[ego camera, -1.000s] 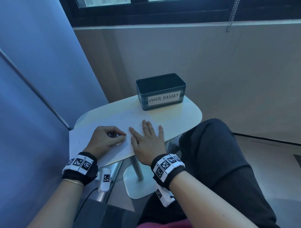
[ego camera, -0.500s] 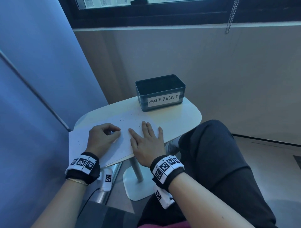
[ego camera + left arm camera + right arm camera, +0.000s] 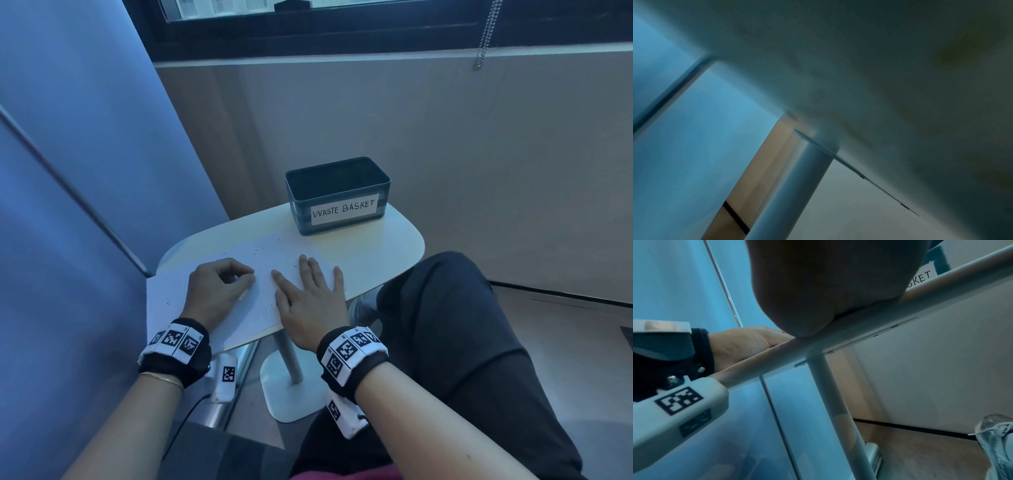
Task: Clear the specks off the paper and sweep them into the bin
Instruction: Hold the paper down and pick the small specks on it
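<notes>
Right hand (image 3: 310,301) lies flat, fingers spread, on the paper (image 3: 205,305); left hand (image 3: 214,291) rests curled beside it, contents unclear.

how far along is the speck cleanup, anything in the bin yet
Early. Nothing looks done: dark specks still dot the paper, and the waste basket shows nothing inside. In hand: the right hand lies flat on the sheet, while the left hand rests curled beside it, its contents hidden. Left: gathering the specks and sweeping them into the basket.

The right hand (image 3: 310,301) lies flat on the paper (image 3: 239,308), fingers straight. The left hand (image 3: 214,291) rests beside it, fingers curled. Specks (image 3: 260,251) dot the sheet near the bin (image 3: 337,195).
</notes>
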